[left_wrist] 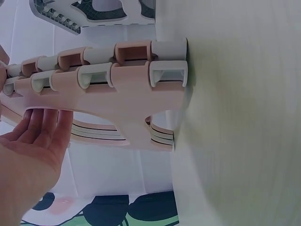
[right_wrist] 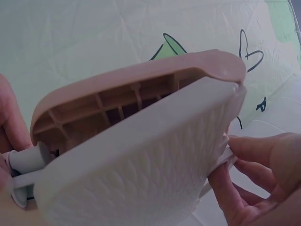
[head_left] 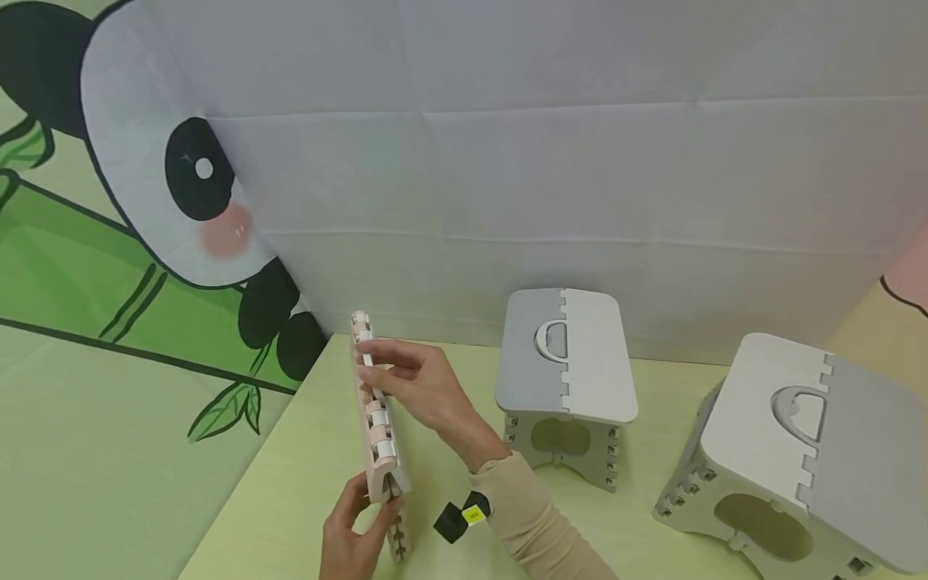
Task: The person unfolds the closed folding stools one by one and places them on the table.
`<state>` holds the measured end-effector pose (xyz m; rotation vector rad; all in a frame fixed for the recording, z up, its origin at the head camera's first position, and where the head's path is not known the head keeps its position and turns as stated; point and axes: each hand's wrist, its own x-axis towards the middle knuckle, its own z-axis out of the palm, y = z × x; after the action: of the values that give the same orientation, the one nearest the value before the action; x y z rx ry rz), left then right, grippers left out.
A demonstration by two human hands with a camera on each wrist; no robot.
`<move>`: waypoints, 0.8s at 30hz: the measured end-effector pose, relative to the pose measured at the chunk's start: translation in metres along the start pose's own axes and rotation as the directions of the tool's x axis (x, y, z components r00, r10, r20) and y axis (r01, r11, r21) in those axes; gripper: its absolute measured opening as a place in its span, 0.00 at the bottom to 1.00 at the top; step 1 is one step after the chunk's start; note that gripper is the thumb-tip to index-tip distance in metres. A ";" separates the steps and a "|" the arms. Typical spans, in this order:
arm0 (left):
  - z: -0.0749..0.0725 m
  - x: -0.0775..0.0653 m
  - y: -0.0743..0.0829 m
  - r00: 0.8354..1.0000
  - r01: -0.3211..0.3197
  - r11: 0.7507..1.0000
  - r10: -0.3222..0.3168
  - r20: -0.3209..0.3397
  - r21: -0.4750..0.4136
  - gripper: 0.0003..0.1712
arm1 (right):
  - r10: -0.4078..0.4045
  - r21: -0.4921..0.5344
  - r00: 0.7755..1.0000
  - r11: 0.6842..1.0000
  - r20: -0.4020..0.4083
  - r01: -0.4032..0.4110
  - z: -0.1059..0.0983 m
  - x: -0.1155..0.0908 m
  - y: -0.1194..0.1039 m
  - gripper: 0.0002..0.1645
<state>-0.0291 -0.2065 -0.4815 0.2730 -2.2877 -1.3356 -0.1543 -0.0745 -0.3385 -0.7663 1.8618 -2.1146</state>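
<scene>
A pink-and-white folding step stool (head_left: 379, 439) is mostly folded and stands on edge near the table's left side. In the right wrist view its pink top half (right_wrist: 141, 77) and white patterned top half (right_wrist: 146, 150) lean apart at a narrow angle, with ribs showing between them. My right hand (head_left: 424, 387) pinches the handle at the top hinge edge. At the near end, my left hand (head_left: 355, 528) holds the stool between thumb and fingers. The left wrist view shows the left hand's fingers (left_wrist: 47, 129) tucked behind a cut-out edge of the pink leg panel (left_wrist: 134, 101).
Two grey-and-white folding stools stand unfolded on the table (head_left: 283, 491), one at the back middle (head_left: 598, 346) and a nearer one at right (head_left: 761, 419). A black item with a yellow label (head_left: 451, 524) shows beside my right sleeve. Panda-printed cloth (head_left: 464, 177) hangs behind.
</scene>
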 end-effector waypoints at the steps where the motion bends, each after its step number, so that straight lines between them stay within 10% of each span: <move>1: 0.000 0.000 0.000 1.000 -0.005 1.000 0.005 -0.002 -0.008 0.22 | 0.000 0.004 1.000 1.000 0.003 0.000 0.000 0.000 0.000 0.19; 24: 0.011 -0.001 0.003 0.999 0.038 0.996 -0.040 -0.020 -0.083 0.22 | -0.047 0.024 0.997 0.999 0.058 0.046 0.004 0.001 -0.001 0.22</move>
<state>-0.0339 -0.1962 -0.4834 0.3041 -2.2138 -1.4362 -0.1525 -0.0786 -0.3373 -0.8654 1.8046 -2.1135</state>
